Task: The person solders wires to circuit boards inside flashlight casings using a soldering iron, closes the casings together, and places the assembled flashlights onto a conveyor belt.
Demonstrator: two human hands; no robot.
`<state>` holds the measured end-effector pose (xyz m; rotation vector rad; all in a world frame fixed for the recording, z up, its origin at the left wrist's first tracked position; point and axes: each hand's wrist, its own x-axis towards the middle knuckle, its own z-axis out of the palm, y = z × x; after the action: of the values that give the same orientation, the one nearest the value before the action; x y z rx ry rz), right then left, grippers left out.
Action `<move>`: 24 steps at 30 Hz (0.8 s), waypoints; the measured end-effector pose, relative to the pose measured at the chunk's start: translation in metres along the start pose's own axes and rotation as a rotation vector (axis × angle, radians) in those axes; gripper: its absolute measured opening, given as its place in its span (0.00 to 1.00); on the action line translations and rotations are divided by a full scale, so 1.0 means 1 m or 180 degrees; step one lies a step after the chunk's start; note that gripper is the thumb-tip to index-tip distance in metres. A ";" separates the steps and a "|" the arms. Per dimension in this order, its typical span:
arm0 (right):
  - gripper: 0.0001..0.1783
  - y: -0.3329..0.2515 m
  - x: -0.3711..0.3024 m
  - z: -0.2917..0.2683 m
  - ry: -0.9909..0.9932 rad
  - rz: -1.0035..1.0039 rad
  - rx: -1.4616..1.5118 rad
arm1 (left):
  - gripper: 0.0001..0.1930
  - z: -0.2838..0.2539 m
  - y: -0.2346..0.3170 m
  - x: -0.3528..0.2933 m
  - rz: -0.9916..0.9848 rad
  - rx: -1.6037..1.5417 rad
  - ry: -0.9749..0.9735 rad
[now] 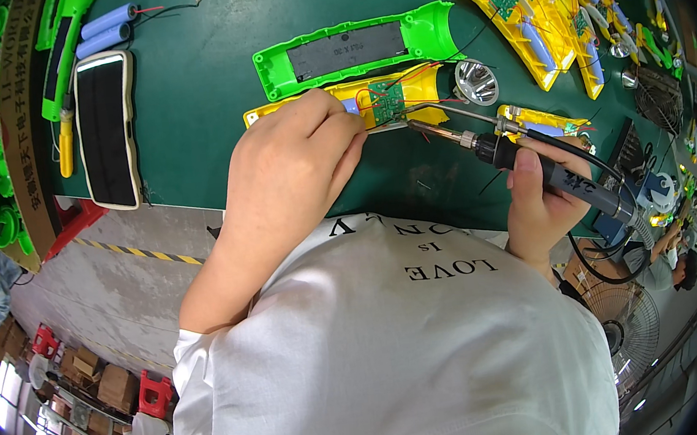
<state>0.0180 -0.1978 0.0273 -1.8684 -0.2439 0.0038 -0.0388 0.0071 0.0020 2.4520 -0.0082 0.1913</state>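
A yellow flashlight housing half lies across the green table, holding a green circuit board with red and black wires and part of a blue battery cell. My left hand rests over its left part, fingers curled and pressed together beside the board; whatever they pinch is hidden. My right hand grips a black soldering iron with a thin metal feed tube along it. The iron's tip points left, at the housing's near edge by the board. Against the housing's right end sits a round silver reflector.
Just beyond lies a green housing half with a black panel. More yellow housings are heaped at far right. A phone, blue battery cells and a yellow-handled tool lie left, near a cardboard box. A fan stands lower right.
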 end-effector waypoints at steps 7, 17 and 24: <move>0.06 0.003 0.002 -0.003 -0.0161 -0.0331 -0.0314 | 0.06 0.000 0.000 0.000 -0.0046 -0.0020 -0.0051; 0.06 0.001 0.003 -0.001 -0.0192 -0.0345 -0.0384 | 0.05 -0.002 0.003 0.002 -0.0166 0.0025 -0.0100; 0.09 -0.004 0.003 0.002 0.0032 0.0027 -0.0181 | 0.05 0.000 0.004 0.001 -0.0192 0.0022 -0.0089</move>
<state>0.0198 -0.1941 0.0304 -1.9256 -0.2313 -0.0067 -0.0376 0.0045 0.0045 2.4580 0.0543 0.1305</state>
